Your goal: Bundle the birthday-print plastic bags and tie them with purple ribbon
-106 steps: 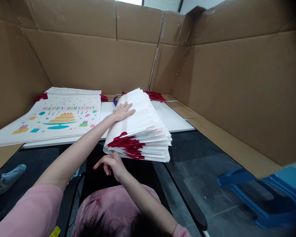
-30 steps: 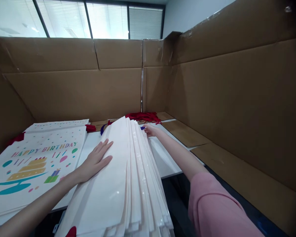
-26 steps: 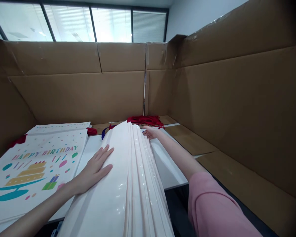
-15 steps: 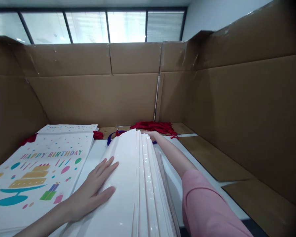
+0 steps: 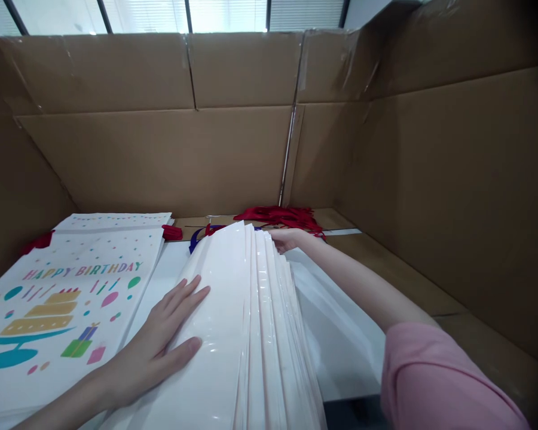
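A thick stack of glossy white sheets or bags (image 5: 219, 310) stands fanned in the middle, its edges turned to the right. My left hand (image 5: 161, 334) lies on the stack's left face with its fingers spread. At the far end, my right hand (image 5: 287, 239) reaches round the stack's right edge; its fingertips are hidden behind the sheets. Just behind that hand is a heap of red ribbons (image 5: 282, 216). A purple strap (image 5: 194, 240) shows at the stack's far left corner.
White "Happy Birthday" bags (image 5: 85, 298) with a printed cake lie in a pile at the left, red ribbon at their sides. Tall cardboard walls (image 5: 152, 161) enclose the back and both sides. A white surface (image 5: 341, 352) shows at the right of the stack.
The view has tipped down a little. My right forearm and sleeve have swung outward to the right, while my left hand stays spread on the stack. More white surface shows beside the stack.
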Motion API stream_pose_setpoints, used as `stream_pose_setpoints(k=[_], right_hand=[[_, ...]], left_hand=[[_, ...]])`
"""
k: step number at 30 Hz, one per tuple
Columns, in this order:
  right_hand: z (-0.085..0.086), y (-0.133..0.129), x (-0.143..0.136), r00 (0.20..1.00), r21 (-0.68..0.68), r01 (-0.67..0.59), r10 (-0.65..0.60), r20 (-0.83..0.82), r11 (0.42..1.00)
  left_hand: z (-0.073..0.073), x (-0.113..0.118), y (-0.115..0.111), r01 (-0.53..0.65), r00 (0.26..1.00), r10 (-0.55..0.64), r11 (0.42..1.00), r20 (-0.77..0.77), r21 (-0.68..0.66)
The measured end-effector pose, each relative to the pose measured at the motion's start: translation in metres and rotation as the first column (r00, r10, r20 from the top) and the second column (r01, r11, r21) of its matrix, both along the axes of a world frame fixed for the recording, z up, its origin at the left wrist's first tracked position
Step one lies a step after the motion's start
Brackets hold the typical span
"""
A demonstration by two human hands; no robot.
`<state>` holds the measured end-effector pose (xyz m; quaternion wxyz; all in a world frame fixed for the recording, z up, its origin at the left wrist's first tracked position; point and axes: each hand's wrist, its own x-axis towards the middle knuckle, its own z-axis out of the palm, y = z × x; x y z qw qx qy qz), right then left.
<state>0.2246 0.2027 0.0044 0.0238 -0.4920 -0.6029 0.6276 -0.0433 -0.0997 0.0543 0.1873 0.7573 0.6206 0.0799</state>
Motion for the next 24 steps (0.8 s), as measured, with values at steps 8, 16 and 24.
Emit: stream_pose_setpoints(k=[8, 16, 24], right_hand=[[-0.004, 0.012, -0.018, 0.999, -0.173, -0.04, 0.035, -0.029, 0.984], [-0.004, 0.015, -0.02, 0.992, -0.227, -0.052, 0.023, -0.125, 0.973], [-0.006, -0.008, -0.006, 0.969, -0.237, -0.05, -0.01, -0.248, 0.97]], left_hand=[[0.001, 0.0, -0.001, 0.004, 1.0, -0.004, 1.0, 0.003, -0.011], [0.003, 0.0, -0.002, 0.006, 1.0, -0.006, 0.999, 0.0, -0.033], [0.005, 0.002, -0.004, 0.008, 1.0, -0.008, 1.0, -0.014, -0.03]])
